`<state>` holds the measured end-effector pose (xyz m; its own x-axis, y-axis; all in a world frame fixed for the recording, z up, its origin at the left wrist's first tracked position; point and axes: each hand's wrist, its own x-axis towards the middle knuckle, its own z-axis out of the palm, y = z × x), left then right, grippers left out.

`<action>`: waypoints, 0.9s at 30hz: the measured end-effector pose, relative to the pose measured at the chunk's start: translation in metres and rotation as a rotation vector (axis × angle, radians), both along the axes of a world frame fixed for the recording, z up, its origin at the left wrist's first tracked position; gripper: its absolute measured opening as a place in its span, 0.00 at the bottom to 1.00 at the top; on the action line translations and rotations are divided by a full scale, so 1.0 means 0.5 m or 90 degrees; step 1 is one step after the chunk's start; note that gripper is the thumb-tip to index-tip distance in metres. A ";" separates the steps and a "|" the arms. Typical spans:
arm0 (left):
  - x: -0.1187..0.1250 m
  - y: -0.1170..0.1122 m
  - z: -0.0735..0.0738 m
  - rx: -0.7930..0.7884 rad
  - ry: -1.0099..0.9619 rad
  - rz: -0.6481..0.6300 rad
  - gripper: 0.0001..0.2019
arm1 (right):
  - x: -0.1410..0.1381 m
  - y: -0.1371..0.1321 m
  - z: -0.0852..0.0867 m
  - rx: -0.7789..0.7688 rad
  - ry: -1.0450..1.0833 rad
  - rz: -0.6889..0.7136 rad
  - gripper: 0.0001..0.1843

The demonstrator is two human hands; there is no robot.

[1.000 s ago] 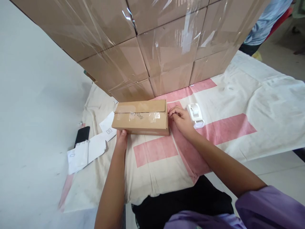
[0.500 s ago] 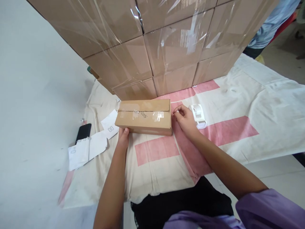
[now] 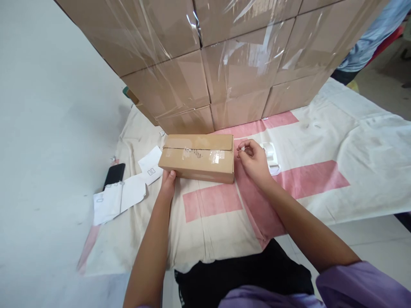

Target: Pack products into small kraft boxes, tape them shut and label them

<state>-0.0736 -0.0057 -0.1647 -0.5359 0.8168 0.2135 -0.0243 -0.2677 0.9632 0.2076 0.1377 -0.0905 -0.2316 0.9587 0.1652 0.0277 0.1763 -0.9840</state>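
Note:
A long brown cardboard box [image 3: 197,157] lies on a white and pink cloth [image 3: 212,222], with bits of clear tape on its front face. My left hand [image 3: 168,183] rests against the box's near left corner, fingers tucked under it. My right hand [image 3: 254,160] hovers just right of the box, thumb and forefinger pinched on a small piece of clear tape. A white tape dispenser [image 3: 271,159] sits right behind that hand, partly hidden by it.
A tall stack of cardboard cartons wrapped in clear film [image 3: 224,55] stands directly behind the box. White paper slips [image 3: 120,196] and a black phone [image 3: 113,175] lie at the left. Another person in a blue sleeve [image 3: 369,38] stands at the far right.
My right hand has lifted slightly away from the box's right end, pinching a bit of tape. My left hand stays at the box's near left corner. The view has shifted a little.

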 end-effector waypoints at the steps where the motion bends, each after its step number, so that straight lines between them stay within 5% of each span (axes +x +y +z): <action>1: 0.001 0.000 0.001 0.001 0.001 -0.002 0.37 | 0.001 0.000 0.001 0.002 0.003 0.003 0.08; 6: 0.007 0.001 0.011 -0.001 0.002 -0.006 0.39 | 0.005 0.003 0.001 0.020 0.020 0.041 0.28; 15: 0.007 0.004 0.012 -0.010 -0.009 0.016 0.41 | 0.005 -0.003 0.006 0.004 0.014 0.022 0.07; 18: 0.006 0.004 0.013 -0.010 -0.015 0.019 0.41 | 0.006 -0.005 0.007 -0.013 0.027 0.039 0.09; 23: 0.008 0.006 0.020 -0.014 -0.018 0.022 0.42 | 0.013 -0.007 0.018 0.038 -0.056 0.056 0.29; 27: 0.008 0.006 0.024 -0.018 -0.018 0.010 0.42 | 0.034 -0.014 0.042 0.032 -0.132 0.027 0.18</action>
<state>-0.0695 -0.0024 -0.1527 -0.5537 0.8141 0.1751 -0.0472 -0.2407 0.9695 0.2248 0.1305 -0.0693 -0.3054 0.9392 0.1567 0.2196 0.2296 -0.9482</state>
